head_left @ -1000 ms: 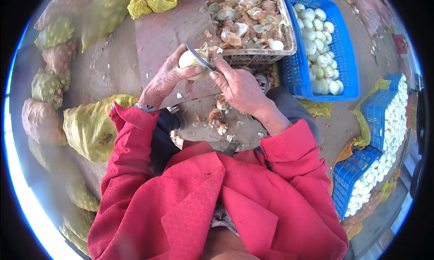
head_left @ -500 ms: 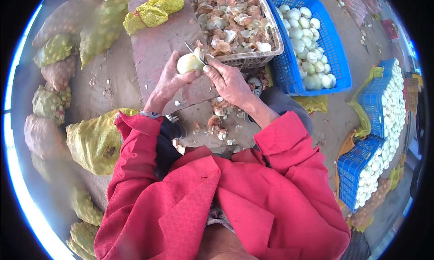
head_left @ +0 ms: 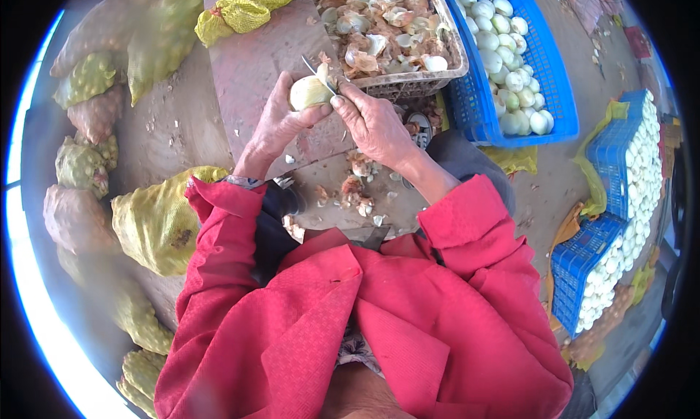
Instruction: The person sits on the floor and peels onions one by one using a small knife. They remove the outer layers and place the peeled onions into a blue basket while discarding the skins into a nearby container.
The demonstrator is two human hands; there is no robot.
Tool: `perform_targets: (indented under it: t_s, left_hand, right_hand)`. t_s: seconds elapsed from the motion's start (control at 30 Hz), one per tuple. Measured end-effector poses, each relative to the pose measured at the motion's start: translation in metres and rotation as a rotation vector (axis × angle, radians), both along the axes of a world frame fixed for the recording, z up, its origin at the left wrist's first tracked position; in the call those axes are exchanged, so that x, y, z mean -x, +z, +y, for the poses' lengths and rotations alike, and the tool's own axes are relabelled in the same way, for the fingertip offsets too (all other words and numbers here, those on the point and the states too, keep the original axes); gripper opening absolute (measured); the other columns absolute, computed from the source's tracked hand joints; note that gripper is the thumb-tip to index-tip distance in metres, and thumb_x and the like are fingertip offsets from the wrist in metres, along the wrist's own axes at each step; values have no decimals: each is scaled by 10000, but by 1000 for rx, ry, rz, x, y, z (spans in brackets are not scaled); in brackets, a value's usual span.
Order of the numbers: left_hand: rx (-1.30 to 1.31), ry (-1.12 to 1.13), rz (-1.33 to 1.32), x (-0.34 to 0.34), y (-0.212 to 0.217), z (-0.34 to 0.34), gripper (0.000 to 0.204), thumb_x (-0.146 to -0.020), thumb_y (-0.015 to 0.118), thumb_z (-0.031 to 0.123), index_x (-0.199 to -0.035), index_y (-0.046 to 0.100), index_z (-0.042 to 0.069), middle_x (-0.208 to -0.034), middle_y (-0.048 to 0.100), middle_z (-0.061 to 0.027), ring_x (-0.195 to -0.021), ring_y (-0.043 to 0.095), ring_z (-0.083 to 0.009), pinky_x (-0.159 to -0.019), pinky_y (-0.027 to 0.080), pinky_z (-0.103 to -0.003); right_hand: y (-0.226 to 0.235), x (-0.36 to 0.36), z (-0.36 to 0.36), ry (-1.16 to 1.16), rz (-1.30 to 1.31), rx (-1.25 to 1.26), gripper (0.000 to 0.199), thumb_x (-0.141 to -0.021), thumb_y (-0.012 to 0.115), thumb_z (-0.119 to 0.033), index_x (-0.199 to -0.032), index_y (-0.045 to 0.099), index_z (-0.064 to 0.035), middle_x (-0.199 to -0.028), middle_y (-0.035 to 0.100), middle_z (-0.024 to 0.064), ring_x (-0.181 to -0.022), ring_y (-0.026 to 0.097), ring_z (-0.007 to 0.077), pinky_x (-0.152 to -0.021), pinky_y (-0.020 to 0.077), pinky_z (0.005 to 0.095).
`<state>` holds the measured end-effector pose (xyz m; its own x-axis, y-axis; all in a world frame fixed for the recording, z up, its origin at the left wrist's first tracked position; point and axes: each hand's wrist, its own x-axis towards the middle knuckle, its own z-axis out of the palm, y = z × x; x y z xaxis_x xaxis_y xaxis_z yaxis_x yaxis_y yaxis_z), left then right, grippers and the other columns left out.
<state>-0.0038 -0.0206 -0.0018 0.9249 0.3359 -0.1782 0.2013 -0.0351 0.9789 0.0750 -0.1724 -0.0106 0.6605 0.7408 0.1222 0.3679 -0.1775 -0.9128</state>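
Note:
My left hand (head_left: 283, 120) is closed round a pale, mostly bare onion (head_left: 308, 94), its thumb along the near side. A knife (head_left: 319, 74) with a thin blade lies slantwise across the onion's right end, where some brown dry skin (head_left: 325, 68) clings. My right hand (head_left: 373, 123) grips the knife, thumb and fingers pinched close to the onion; the handle is hidden in the hand. Just beyond both hands stands a dirty white crate (head_left: 415, 76) heaped with onion skins (head_left: 379, 25).
Right of it is a blue crate (head_left: 565, 102) of peeled onions (head_left: 510, 62). More blue crates (head_left: 572, 262) of onions line the far right. Filled mesh sacks (head_left: 157, 226) crowd the left. A yellow net bag (head_left: 251, 9) lies on a reddish board (head_left: 255, 76). Skin scraps (head_left: 351, 186) litter the floor between my feet.
The onion and knife stay together in my hands, with the blade now more plainly across the onion's end. The whole view has shifted slightly, so the crates sit further right.

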Motion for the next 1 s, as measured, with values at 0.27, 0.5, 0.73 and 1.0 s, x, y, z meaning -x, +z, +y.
perform_targets:
  t_s: [0.27, 0.5, 0.73, 1.0]
  left_hand:
    - [-83, -11, 28, -2, 0, -1, 528, -678, 709, 267, -1050, 428, 18, -901, 521, -64, -786, 507, -106, -593, 458, -246]
    - [69, -9, 49, 5, 1, 6, 539, -676, 697, 321, -1031, 451, -2, -885, 533, -76, -770, 523, -117, -595, 466, -253]
    - [-68, 16, 26, 1, -4, 5, 550, -666, 714, 269, -1050, 432, -5, -893, 528, -70, -757, 518, -109, -593, 451, -236]
    - [108, -61, -166, 1, 5, 7, 563, -683, 699, 271, -1109, 418, 33, -912, 527, -50, -748, 503, -96, -601, 442, -221]
  right_hand:
    - [-3, -1, 4, -41, 135, -134, 258, -881, 451, -253, -936, 517, -10, -696, 538, 232, -689, 524, 418, -567, 405, 432]
    - [6, -3, -9, 125, 33, 116, 328, -901, 399, -267, -1112, 460, -24, -717, 552, 237, -678, 539, 413, -581, 409, 444]
    - [-12, 1, 3, 10, 297, -106, 325, -893, 455, -261, -1118, 512, -34, -627, 547, 144, -554, 545, 277, -516, 413, 350]
    - [-15, 3, -3, 54, 793, -121, 304, -909, 423, -330, -991, 507, -50, -570, 461, -12, -424, 414, 59, -366, 336, 196]
